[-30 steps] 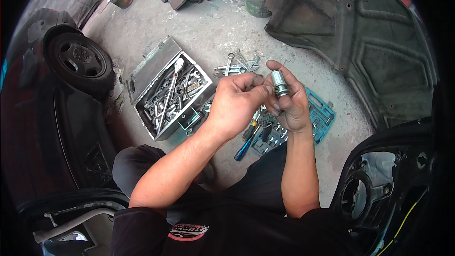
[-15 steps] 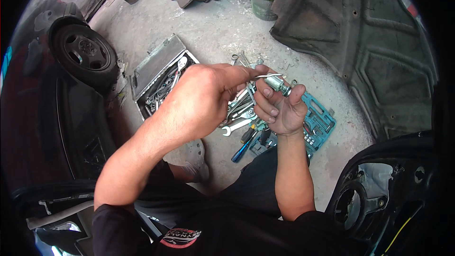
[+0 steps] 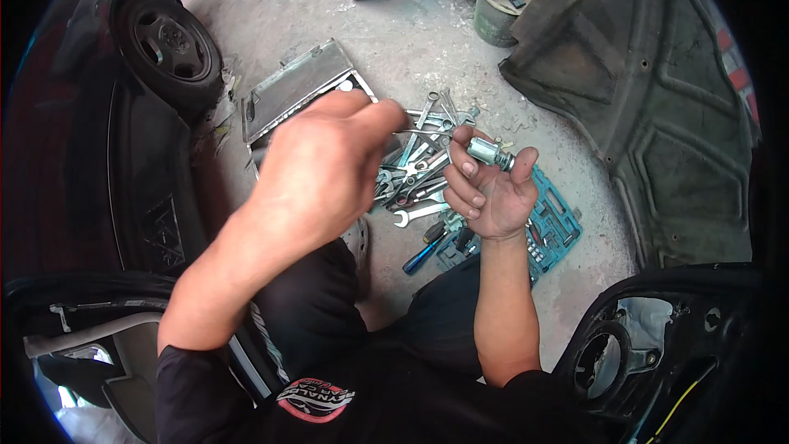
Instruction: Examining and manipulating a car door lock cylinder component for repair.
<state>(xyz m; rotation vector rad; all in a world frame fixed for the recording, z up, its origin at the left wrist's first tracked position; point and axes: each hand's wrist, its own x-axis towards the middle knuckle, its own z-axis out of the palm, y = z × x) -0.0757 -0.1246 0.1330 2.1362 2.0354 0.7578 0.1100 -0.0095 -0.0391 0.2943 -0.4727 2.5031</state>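
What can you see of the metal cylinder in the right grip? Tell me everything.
The metal cylinder looks silvery and shiny: a broad barrel at one end, a narrower ringed section at the other. It lies tilted between thumb and fingers of the right grip. A thin metal rod in the left grip extends toward it; contact is unclear.

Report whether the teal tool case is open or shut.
Open: partly hidden behind the right hand, the teal tool case shows its moulded inside, with small metal pieces in it.
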